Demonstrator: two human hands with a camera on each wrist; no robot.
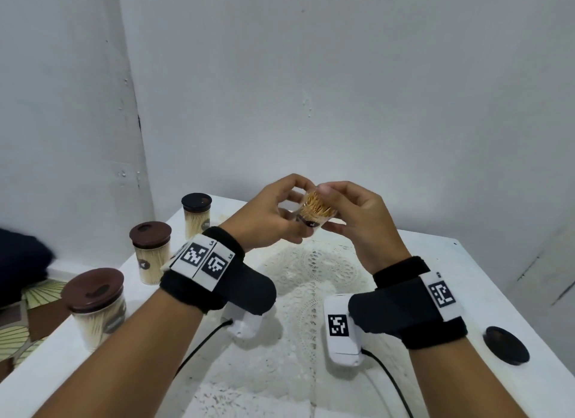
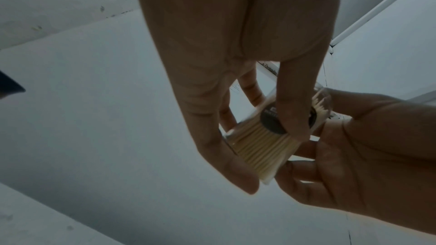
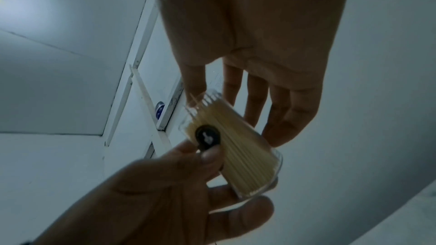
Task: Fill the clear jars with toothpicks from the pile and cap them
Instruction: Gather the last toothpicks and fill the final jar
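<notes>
A clear jar packed with toothpicks is held in the air above the table, tilted so its uncapped mouth faces me. My left hand grips its lower part, thumb on the dark round label, fingers round the far side. My right hand holds the mouth end, thumb on the rim and fingers underneath. In the wrist views the jar lies between both hands. A loose black lid lies on the table at the right.
Three capped, filled jars stand along the table's left edge: a black-capped one at the back, then two brown-capped ones. A white lace cloth covers the middle of the white table. Walls close in behind and on the left.
</notes>
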